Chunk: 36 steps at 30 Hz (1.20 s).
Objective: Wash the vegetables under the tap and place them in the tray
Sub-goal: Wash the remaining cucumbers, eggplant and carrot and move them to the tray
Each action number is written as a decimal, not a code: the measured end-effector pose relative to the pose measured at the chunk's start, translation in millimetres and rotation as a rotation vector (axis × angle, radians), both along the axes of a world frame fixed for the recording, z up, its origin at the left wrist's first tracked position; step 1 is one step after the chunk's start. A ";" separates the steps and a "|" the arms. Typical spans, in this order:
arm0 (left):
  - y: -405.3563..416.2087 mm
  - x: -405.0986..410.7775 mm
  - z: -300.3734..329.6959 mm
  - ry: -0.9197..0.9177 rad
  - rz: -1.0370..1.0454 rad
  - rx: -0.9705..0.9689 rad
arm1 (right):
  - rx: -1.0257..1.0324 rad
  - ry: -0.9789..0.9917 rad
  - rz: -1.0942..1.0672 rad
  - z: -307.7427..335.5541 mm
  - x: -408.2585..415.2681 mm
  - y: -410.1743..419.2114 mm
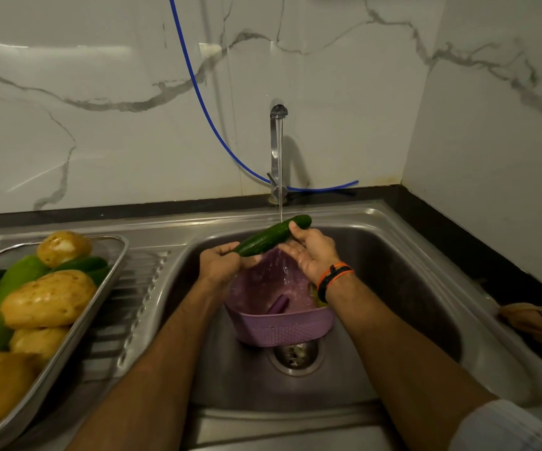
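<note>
— See how the long dark-green cucumber (271, 235) sits over the stainless-steel sink basin (409, 288), slanting up toward the far right? The thin stream from the chrome tap (276, 151) lands just beside its far end.

— Which hand has it?

— The left hand (221, 265) is wrapped round the near end, fingers curled tight on it. The right hand (312, 252) cups the far part, palm up and wet, thumb pressed on top.

— So what would make this rinse a good one?

— I'd say roll the cucumber under the stream and slide it along, so the water reaches the end the left hand covers. It looks slick, so I'd keep one hand gripping while the other rubs.

— And if it slips?

— It'd likely drop into the lilac plastic perforated basket (282, 330) right below, so no great harm.

— Then where?

— Over to the steel mesh tray (118, 255) on the left drainer, where the yellowish potatoes (48, 297) and other green vegetables already lie. It's fairly full, so I'd lay it down along a gap.
</note>
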State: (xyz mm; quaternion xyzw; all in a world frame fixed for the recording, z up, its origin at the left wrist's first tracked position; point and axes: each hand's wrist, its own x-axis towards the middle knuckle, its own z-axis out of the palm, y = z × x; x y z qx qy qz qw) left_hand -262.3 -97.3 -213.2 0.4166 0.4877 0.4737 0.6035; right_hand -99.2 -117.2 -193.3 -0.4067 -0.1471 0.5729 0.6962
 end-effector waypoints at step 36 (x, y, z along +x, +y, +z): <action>-7.6 -5.7 20.3 0.425 -0.254 0.265 | -0.003 -0.095 0.191 -1.2 -9.5 0.2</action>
